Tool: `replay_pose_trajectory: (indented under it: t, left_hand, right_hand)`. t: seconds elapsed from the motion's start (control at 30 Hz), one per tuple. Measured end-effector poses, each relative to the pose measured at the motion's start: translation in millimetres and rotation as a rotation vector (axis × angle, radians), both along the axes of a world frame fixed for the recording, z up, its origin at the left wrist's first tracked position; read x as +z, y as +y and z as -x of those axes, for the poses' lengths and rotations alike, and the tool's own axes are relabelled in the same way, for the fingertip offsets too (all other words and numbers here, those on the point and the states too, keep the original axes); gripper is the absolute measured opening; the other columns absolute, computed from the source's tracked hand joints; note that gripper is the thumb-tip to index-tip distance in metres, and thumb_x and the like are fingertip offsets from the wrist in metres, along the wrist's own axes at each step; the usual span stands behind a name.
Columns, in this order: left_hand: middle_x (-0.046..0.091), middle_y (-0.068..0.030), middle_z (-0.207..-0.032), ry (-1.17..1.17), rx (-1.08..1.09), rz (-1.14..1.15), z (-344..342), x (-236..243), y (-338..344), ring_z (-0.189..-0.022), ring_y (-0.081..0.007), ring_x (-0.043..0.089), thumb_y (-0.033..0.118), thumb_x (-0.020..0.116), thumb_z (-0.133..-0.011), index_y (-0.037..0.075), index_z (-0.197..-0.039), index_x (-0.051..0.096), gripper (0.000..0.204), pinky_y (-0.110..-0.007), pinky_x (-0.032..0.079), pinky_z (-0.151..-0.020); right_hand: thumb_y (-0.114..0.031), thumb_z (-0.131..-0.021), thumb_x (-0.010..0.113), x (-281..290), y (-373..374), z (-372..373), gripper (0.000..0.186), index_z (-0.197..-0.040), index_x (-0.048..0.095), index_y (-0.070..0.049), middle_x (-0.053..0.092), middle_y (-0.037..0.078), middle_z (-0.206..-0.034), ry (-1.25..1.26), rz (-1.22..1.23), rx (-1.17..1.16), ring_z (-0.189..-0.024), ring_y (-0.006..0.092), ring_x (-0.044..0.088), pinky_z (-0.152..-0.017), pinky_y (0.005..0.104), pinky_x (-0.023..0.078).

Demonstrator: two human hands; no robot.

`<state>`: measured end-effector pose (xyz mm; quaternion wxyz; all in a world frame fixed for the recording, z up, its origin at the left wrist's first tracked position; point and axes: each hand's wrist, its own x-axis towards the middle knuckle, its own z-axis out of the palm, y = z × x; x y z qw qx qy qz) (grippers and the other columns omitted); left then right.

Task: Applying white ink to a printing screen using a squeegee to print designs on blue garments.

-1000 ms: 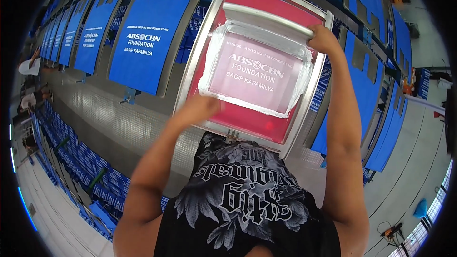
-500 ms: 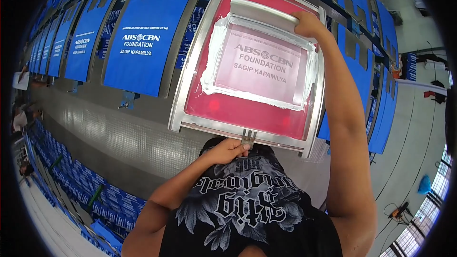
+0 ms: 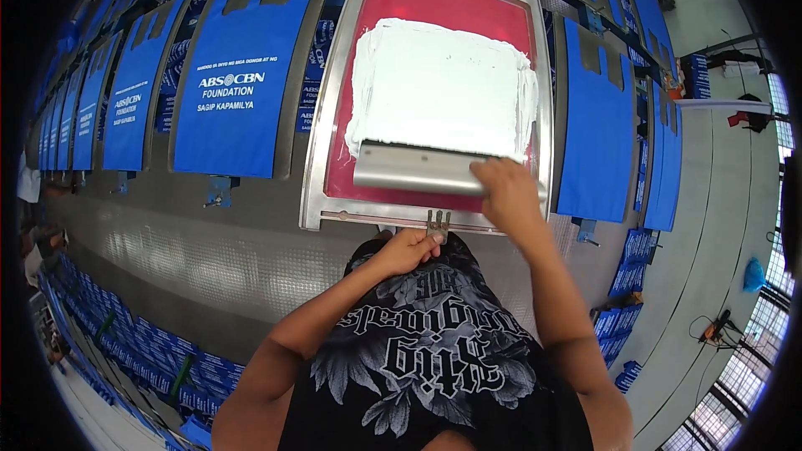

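Observation:
A silver-framed screen [image 3: 321,175] with a red border lies before me, its middle covered by an opaque layer of white ink [image 3: 439,83]. My right hand [image 3: 506,196] is closed on a long metal squeegee [image 3: 401,169], which lies across the screen just below the ink. At the frame's near edge, my left hand [image 3: 411,247] grips a small metal bracket [image 3: 437,220], thumb against it. My dark patterned shirt is below the frame.
Boards bearing blue printed bags [image 3: 230,129] line the left; more blue-covered boards [image 3: 595,142] stand at the right. Stacked blue bags [image 3: 125,317] run along the lower left. A person is partly visible at the far left. Cables [image 3: 717,330] lie on the right-hand floor.
The squeegee and my right hand have moved from the screen's far side to its near side, leaving the middle white. My left hand has moved down and taken hold of the bracket.

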<state>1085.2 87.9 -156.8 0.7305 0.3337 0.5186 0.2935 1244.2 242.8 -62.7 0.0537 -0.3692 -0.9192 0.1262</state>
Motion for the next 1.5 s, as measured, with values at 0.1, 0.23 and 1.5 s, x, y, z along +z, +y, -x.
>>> replay_pose_trajectory:
  t: [0.1,0.23,1.5]
  left_hand:
    - [0.051,0.0026,-0.059,0.104,-0.051,0.048,0,-21,1,-0.055,-0.0065,0.043,0.042,0.05,-0.094,0.006,-0.072,0.061,0.043,-0.022,0.034,-0.05]
    - [0.051,0.0028,-0.059,0.2,-0.055,0.106,-1,-32,4,-0.054,-0.0065,0.043,0.042,0.05,-0.093,0.006,-0.072,0.061,0.043,-0.022,0.034,-0.05]
    - [0.064,-0.0163,-0.077,1.384,-0.074,-0.623,125,26,206,-0.078,-0.0344,0.062,0.01,0.072,-0.061,0.011,-0.095,0.068,0.034,-0.042,0.05,-0.074]
  right_hand:
    - [0.003,-0.058,0.056,8,0,-4,0.042,-0.098,0.064,-0.007,0.063,0.011,-0.085,0.045,0.018,-0.064,-0.078,0.0298,0.057,-0.071,0.0411,0.045]
    - [0.002,-0.062,0.056,13,50,-4,0.037,-0.097,0.064,-0.008,0.063,0.01,-0.079,0.125,-0.101,-0.097,-0.078,0.0293,0.058,-0.072,0.0411,0.045]
    - [-0.003,-0.063,0.061,-69,148,-22,0.045,-0.107,0.064,-0.015,0.065,0.009,-0.082,-0.134,-0.004,-0.173,-0.084,0.0271,0.061,-0.101,0.0488,0.034]
